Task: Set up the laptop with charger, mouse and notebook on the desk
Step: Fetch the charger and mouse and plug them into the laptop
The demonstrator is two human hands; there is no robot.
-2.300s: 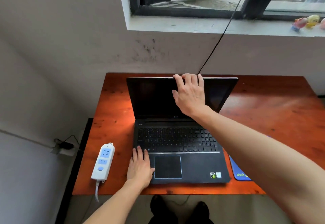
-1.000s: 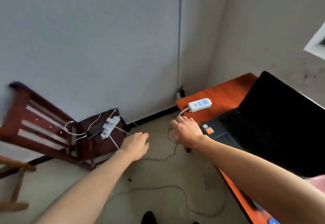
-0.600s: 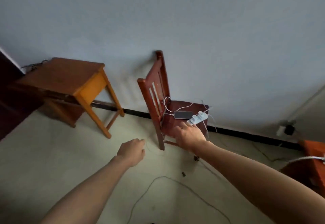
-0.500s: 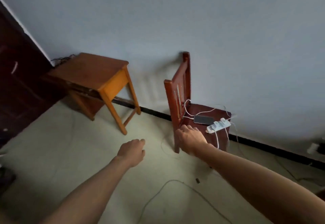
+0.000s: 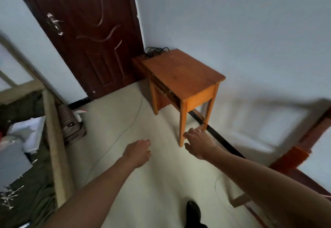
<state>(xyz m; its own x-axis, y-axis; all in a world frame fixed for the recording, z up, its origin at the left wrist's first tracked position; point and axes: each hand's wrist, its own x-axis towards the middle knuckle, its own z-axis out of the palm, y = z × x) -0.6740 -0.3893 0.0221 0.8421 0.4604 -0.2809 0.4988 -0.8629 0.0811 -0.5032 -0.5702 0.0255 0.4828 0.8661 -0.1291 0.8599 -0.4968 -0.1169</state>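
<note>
The view has swung away from the orange desk and the open black laptop, turning left across the room; neither is in sight now, so the laptop is somewhere behind or to the right of the person. A dark brown panelled wooden door (image 5: 93,36) fills the far left. A pale floor (image 5: 157,183) spreads across the middle. A pale wooden bed frame (image 5: 53,138) runs down the near left edge. A small orange-brown wooden side table (image 5: 182,73) stands against the far wall, right of the door. Both bare arms reach forward towards it. The left hand (image 5: 138,153) hangs loosely curled, its grip holding nothing. The right hand (image 5: 199,143) has its fingers spread, its grip also holding nothing, and is seen near the foot of the table's near leg. At the far corner of the table's surface lies a tangle of black cable (image 5: 155,50). This is probably the charger, so the person appears to be setting off to fetch it. The mouse and notebook cannot be seen.
</note>
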